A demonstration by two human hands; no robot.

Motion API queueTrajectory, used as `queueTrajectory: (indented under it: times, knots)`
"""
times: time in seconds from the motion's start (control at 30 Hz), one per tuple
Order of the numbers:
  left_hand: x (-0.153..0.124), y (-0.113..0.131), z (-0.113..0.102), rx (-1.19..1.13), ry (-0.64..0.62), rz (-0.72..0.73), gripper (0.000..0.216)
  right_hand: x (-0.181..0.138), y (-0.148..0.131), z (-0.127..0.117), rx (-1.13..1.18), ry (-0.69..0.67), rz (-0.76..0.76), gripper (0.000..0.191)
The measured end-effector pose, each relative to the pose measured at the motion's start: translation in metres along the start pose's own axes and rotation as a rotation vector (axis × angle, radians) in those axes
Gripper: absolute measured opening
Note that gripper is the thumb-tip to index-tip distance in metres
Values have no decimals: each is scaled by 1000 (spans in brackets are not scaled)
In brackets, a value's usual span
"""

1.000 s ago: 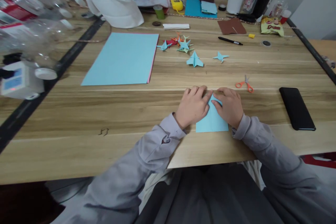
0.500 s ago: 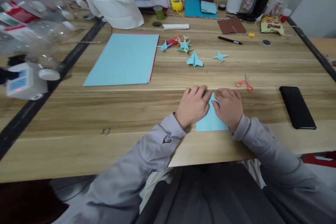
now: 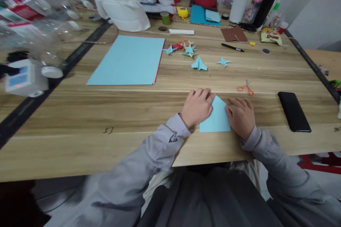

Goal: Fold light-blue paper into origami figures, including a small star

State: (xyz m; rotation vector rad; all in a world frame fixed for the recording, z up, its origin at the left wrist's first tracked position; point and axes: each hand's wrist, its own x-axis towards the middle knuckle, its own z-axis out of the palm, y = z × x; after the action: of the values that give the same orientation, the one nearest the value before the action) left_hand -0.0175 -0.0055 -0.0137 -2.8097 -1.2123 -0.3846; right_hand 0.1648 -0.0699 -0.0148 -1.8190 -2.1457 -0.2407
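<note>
A light blue sheet of paper (image 3: 216, 118) lies on the table in front of me, its top coming to a point with a slanted edge on the right. My left hand (image 3: 197, 107) presses on its upper left side, fingers bent and close together, covering that edge. At the right edge, my right hand (image 3: 241, 115) has thumb and fingertips drawn together on the paper. Small orange-handled scissors (image 3: 247, 88) lie beyond my right hand. Farther back are a folded blue paper plane (image 3: 199, 64) and a smaller blue folded figure (image 3: 223, 61).
A large blue sheet (image 3: 128, 60) over a pink one lies left. Several colourful folded figures (image 3: 183, 46), a black pen (image 3: 232, 47) and brown paper (image 3: 234, 34) are farther back. A black phone (image 3: 294, 111) lies right. Plastic bottles (image 3: 32, 32) crowd the left side.
My right hand has moved right, from the paper's top middle to its right edge, uncovering more of the sheet. My left hand stays at the upper left. The view has shifted slightly.
</note>
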Motion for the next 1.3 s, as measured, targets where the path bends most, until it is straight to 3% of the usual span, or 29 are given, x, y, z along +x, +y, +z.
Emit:
queueTrajectory:
  times: [0.17,0.3,0.4,0.5,0.6,0.7,0.77,0.83,0.97,1.17,1.3]
  knots:
    - [2,0,2,-8,15,-6,48,-7,5,0,31,55,22,24]
    - [4,0,3,-62,26,-34,44,3,14,8,75,71,150,25]
    - [5,-1,5,-158,41,-55,40,22,17,16,94,35,104,24]
    - [5,-3,9,-260,73,-107,39,44,12,22,107,-87,73,27]
    - [6,-9,15,-433,140,-173,42,61,7,25,303,-236,154,28]
    - [9,-16,16,-747,239,-312,40,65,8,24,626,-242,243,31]
    - [10,-21,11,-968,230,-412,38,63,10,20,874,-284,203,37]
    - [10,-22,3,-1118,127,-378,32,60,12,14,1034,-315,172,44]
    - [7,-19,-13,-1193,-92,-297,28,58,9,3,1162,-368,200,45]
    - [2,-14,-24,-1201,-201,-161,22,55,2,-3,1272,-559,109,38]
    - [0,-17,-29,-1215,-129,-20,24,53,-2,-10,1321,-572,93,36]
